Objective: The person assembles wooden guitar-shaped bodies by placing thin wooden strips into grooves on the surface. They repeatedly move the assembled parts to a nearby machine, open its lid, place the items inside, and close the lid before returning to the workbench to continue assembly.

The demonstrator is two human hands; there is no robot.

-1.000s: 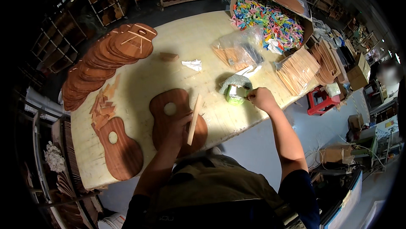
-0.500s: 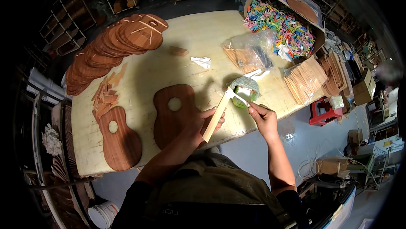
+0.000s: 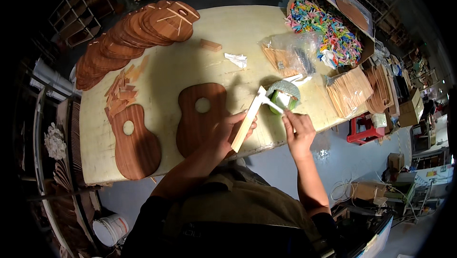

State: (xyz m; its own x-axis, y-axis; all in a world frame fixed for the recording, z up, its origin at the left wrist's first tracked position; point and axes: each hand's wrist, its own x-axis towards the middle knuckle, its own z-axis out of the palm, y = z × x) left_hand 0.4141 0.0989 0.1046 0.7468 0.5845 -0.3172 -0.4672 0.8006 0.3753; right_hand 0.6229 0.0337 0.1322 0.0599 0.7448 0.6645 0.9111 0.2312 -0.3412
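Note:
My left hand is closed around a bundle of narrow pale wooden strips, tilted with the far end up. Between the fingers of my right hand is the handle of a small white brush. Its head touches the strips near their far end. Just beyond the brush stands a green container with white matter inside and a grey, rough-textured cover partly round it. Left of my left hand lies a brown guitar-shaped wooden plate with a round hole, partly behind my forearm.
A second guitar-shaped plate and loose wood pieces lie at the left of the table. Overlapping plates line the far left. At the right are bagged strips and a box of coloured clips. A red stool stands beyond the edge.
The whole view has shifted slightly. My right hand and the brush have moved a little against the strips, the brush still at their far end. Both grips are unchanged.

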